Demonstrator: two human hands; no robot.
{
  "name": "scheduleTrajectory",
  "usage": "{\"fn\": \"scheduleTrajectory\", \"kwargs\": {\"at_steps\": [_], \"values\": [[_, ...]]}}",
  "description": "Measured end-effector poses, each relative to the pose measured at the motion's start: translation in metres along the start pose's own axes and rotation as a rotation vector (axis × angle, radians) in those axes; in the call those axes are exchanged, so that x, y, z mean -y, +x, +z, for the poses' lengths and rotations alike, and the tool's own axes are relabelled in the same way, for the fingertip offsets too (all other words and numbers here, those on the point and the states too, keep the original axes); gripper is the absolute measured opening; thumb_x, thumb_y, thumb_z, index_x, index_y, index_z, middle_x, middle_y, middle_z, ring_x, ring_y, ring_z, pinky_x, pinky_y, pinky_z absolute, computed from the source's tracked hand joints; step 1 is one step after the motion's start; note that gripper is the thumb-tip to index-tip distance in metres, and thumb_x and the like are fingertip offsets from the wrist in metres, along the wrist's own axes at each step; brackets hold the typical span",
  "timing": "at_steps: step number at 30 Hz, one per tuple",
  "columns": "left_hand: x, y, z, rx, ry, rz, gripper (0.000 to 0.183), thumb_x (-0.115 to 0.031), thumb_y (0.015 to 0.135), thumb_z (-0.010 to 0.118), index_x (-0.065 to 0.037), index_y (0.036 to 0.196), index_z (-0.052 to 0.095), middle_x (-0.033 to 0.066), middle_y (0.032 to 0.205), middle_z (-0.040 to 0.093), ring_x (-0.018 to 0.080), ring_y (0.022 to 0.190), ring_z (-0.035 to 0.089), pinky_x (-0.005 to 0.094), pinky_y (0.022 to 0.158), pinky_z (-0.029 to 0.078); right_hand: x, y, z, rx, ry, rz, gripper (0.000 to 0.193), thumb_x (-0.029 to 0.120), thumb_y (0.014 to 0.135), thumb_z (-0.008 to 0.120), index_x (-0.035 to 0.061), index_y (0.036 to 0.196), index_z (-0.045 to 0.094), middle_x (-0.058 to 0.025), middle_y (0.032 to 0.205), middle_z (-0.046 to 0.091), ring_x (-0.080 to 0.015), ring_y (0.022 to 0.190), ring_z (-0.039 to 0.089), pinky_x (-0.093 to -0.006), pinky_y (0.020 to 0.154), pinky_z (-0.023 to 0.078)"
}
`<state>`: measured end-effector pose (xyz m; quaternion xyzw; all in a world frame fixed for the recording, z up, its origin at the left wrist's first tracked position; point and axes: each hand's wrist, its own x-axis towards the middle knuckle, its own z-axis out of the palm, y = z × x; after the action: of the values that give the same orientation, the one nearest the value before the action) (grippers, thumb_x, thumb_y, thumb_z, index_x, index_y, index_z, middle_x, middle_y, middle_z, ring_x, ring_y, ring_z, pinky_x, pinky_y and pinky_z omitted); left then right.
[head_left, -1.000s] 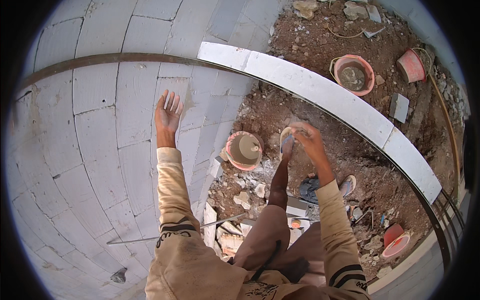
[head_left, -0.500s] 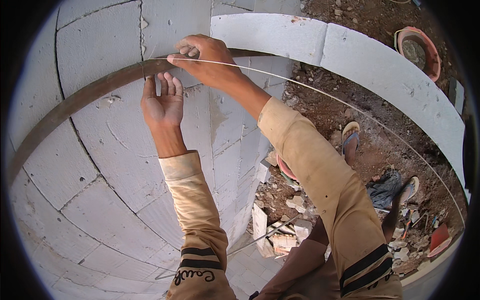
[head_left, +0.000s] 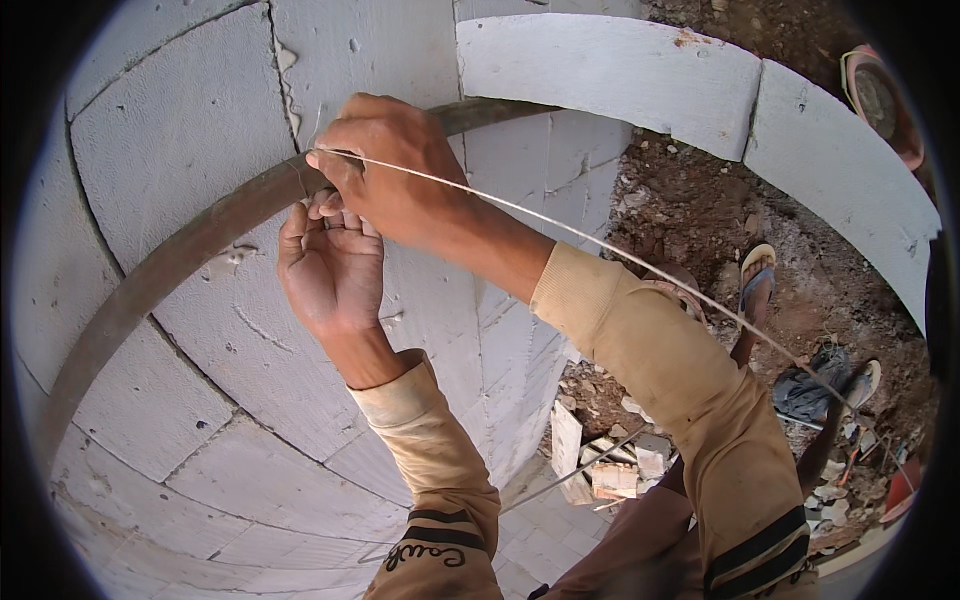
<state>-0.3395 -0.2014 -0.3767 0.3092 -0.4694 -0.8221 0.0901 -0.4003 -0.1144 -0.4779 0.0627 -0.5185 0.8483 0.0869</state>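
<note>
With thumb and fingers pinched, my right hand (head_left: 400, 165) holds a white string (head_left: 560, 225), which runs taut down to the lower right. It is against a narrow brown bar (head_left: 190, 240) that lies along the pale block wall (head_left: 190, 100). Just below the bar is my left hand (head_left: 335, 265), palm up, its fingers curled in and touching the underside of my right hand. A thin thread (head_left: 301, 180) hangs over the bar's face down to the left fingertips, which appear closed on it. The right hand partly hides those fingertips.
A row of pale blocks (head_left: 610, 75) curves away to the right. Beyond it stands a reddish bucket (head_left: 885, 105). Below are a sandalled foot (head_left: 757, 280), a dark plastic bag (head_left: 805, 390), broken block pieces (head_left: 612, 480) and rubble on brown soil. A thin rod (head_left: 570, 472) slants near the wall's base.
My left hand has come up against my right hand, and its spread fingers have curled in. The view has shifted, with the hands and wall lower in it. The string is still in my right hand.
</note>
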Motion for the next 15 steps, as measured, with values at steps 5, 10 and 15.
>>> {"fn": "scheduleTrajectory", "kwargs": {"at_steps": [5, 10, 15], "values": [[0.004, 0.002, -0.005, 0.003, -0.103, -0.014, 0.019, -0.018, 0.099, 0.058, -0.001, 0.093, 0.061, 0.012, 0.095, 0.064, 0.0226, 0.1, 0.06, 0.0436, 0.1, 0.047, -0.005, -0.003, 0.003, -0.038, 0.006, -0.067, 0.008, 0.008, 0.085, 0.073, -0.0003, 0.085, 0.074, -0.0113, 0.078, 0.066, -0.0271, 0.07, 0.065, -0.0385, 0.063, 0.052], [0.0, 0.0, -0.004, 0.034, 0.046, -0.022, 0.019, -0.02, 0.098, 0.059, -0.001, 0.094, 0.063, 0.0123, 0.101, 0.066, 0.0245, 0.105, 0.06, 0.0481, 0.101, 0.045, -0.004, 0.001, 0.008, -0.082, 0.02, -0.101, 0.004, 0.003, 0.084, 0.072, -0.0008, 0.084, 0.073, -0.0123, 0.081, 0.068, -0.0273, 0.07, 0.065, -0.0378, 0.062, 0.052], [-0.007, -0.004, 0.001, -0.024, 0.16, -0.006, 0.021, -0.02, 0.098, 0.059, -0.001, 0.097, 0.067, 0.0118, 0.102, 0.069, 0.0252, 0.105, 0.061, 0.0484, 0.1, 0.045, 0.003, 0.008, 0.014, -0.041, 0.015, -0.051, 0.006, 0.004, 0.085, 0.072, -0.0013, 0.086, 0.075, -0.0136, 0.083, 0.07, -0.0286, 0.077, 0.066, -0.0397, 0.069, 0.053]]}}
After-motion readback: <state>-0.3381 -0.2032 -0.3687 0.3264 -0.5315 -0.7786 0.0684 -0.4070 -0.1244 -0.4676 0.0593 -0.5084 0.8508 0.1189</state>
